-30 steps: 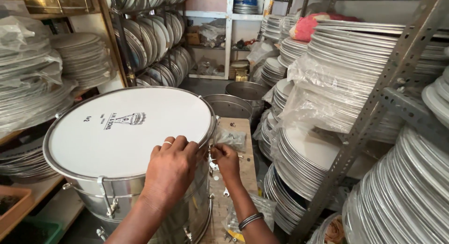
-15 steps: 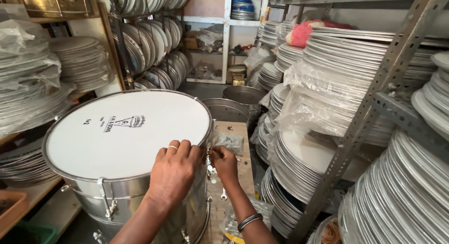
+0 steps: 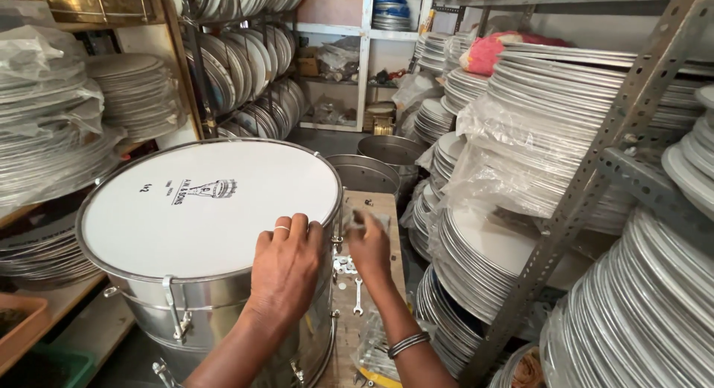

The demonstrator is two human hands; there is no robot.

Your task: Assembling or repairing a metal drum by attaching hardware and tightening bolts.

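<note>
Steel rim of the drum [image 3: 223, 280] sits under the left hand [image 3: 286, 265], whose fingers [image 3: 297, 228] lie together and curled flat over the near edge of the white drumhead [image 3: 201, 209], apparently steadying it. The right hand [image 3: 370, 243] reaches to the drum's side near a tension rod; whether its fingers grip anything cannot be told. Just beside, a small wrench [image 3: 358, 295] and loose washers [image 3: 343, 265] lie within reach on the wooden surface [image 3: 379, 206], between the drum and the racked drumheads [image 3: 520, 232].

drum [image 3: 208, 217] hard left, stacked rims [image 3: 483, 261] right, narrow bench [image 3: 372, 284] gap between
</note>
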